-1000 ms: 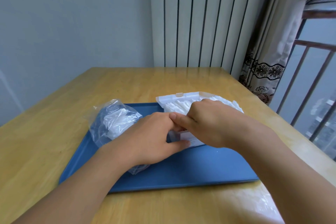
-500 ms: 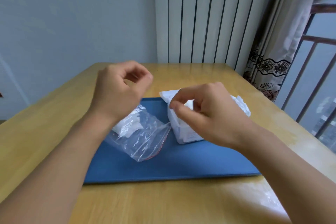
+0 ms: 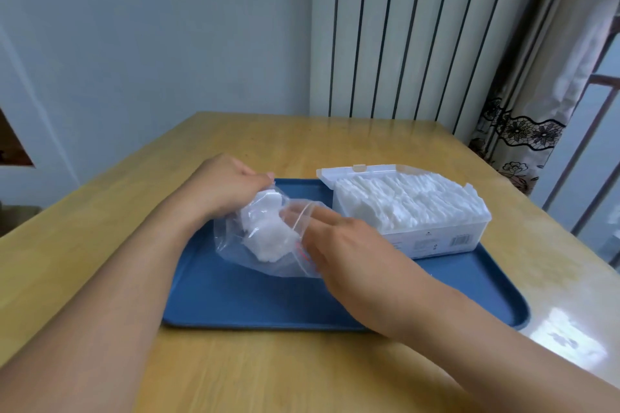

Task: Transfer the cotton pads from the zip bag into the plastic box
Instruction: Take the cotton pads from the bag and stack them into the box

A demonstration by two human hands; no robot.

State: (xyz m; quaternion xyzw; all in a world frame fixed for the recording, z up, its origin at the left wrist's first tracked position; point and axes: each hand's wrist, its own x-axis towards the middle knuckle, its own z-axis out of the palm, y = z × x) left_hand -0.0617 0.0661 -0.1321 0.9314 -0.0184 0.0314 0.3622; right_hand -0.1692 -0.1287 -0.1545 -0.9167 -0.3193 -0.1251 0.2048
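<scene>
A clear zip bag [image 3: 235, 245] with white cotton pads [image 3: 268, 235] inside lies on the blue tray [image 3: 255, 302]. My left hand [image 3: 224, 188] grips the bag's far upper edge. My right hand [image 3: 335, 245] reaches into the bag's open mouth, its fingers visible through the plastic beside the pads. The open plastic box [image 3: 432, 238] stands on the tray's right side, packed with white cotton pads [image 3: 399, 198], its lid tipped back.
The tray sits on a wooden table [image 3: 100, 245]. A white radiator [image 3: 402, 30] stands behind the table and a patterned curtain [image 3: 523, 131] hangs at the right. A window railing is at the far right.
My left hand has come down from the air onto the bag's edge. My right hand has left the box and gone into the bag's mouth.
</scene>
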